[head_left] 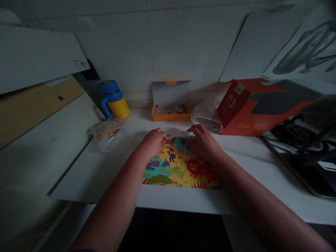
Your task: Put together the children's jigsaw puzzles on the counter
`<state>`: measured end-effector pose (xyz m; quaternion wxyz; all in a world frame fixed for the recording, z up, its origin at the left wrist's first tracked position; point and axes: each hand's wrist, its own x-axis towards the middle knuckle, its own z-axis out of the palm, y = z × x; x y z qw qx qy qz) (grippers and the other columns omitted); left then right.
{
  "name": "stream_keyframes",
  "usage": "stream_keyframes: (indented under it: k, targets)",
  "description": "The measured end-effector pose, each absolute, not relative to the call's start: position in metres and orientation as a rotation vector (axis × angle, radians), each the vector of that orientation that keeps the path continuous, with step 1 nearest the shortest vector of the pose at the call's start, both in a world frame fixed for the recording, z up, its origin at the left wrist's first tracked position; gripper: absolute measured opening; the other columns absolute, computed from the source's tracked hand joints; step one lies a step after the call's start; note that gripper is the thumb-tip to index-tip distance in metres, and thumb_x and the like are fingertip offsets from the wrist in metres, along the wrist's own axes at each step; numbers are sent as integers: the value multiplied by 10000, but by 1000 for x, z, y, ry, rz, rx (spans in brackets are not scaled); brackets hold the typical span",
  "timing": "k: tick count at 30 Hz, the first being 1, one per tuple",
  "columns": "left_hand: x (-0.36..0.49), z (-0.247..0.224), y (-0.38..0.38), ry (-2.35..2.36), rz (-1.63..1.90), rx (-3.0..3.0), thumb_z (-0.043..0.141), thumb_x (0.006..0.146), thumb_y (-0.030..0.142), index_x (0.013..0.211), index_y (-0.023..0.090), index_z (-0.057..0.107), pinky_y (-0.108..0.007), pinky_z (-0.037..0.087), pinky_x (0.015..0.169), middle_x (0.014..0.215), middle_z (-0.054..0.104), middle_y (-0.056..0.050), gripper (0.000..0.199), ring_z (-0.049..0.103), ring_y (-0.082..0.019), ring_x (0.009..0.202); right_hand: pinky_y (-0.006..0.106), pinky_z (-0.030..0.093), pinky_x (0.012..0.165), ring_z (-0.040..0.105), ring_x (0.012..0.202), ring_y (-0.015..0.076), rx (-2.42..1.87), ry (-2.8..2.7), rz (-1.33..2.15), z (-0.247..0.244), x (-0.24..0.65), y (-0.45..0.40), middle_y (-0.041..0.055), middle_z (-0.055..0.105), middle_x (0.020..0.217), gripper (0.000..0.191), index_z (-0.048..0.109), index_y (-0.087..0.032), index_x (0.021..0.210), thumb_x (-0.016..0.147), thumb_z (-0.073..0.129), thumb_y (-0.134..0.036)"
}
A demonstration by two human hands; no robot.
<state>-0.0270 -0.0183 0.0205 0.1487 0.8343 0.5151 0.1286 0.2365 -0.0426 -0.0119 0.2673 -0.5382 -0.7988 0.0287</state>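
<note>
A jigsaw puzzle (173, 171) with cartoon animals lies flat on the white counter, its pieces joined with fine seam lines between them. An elephant, a red lion, a crocodile and a small figure in a hat are printed on its yellow ground. At the puzzle's upper left corner rests my left hand (153, 140), fingers loosely bent and somewhat apart, with no object visible in them. My right hand (206, 142) is over the upper right part, fingers spread and curved, also holding nothing visible. My right hand and forearm hide the puzzle's right edge.
Behind the puzzle stands an open orange box (171, 117) with striped sticks inside. Clear plastic wrap (206, 113) and a red box (241, 113) are right of it, then a gas stove (301, 140). To the left are a blue-yellow mug (117, 103) and a bag of sticks (109, 131).
</note>
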Motion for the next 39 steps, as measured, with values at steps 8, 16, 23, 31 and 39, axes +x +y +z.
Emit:
stream_keyframes:
  k: [8,16,23,31,39]
  targets:
    - [-9,19,-121,1152,271,2544,788,819,621,1387,231,650,-521,414,1203,1572,519,-190,703,485,-382,1461,489,531,978,618,1213,373,-1594,-2299,-178,13,220,-25,218,516,1523,422,598,-192,1432,1023,510,-248]
    - [-27,-4,-171,1277,216,2510,650,924,643,1594,423,451,-750,205,1256,1774,210,-104,732,212,-437,1617,425,541,815,708,1039,346,-1983,-2259,-73,21,223,40,278,458,1558,588,450,-227,1593,1022,536,-337]
    - [-28,-7,-154,1283,176,2578,628,981,517,1543,416,517,-762,232,1236,1764,243,-111,581,234,-418,1615,364,491,908,659,1110,307,-1898,-2327,-12,28,228,73,254,651,1313,359,704,-98,1284,1046,544,-315]
    - [-22,-9,-112,1314,162,2643,581,1009,504,1518,372,563,-756,251,1224,1721,349,-142,527,289,-432,1591,342,493,859,678,1012,275,-1848,-2259,-53,42,227,61,193,727,1182,303,764,-147,1168,1036,541,-305]
    - [-18,-15,-44,1227,120,2725,490,1059,459,1535,305,544,-724,310,1196,1715,341,-184,503,312,-413,1582,307,482,856,686,971,248,-1779,-2184,-58,42,240,52,164,738,1157,284,776,-153,1101,1039,548,-310]
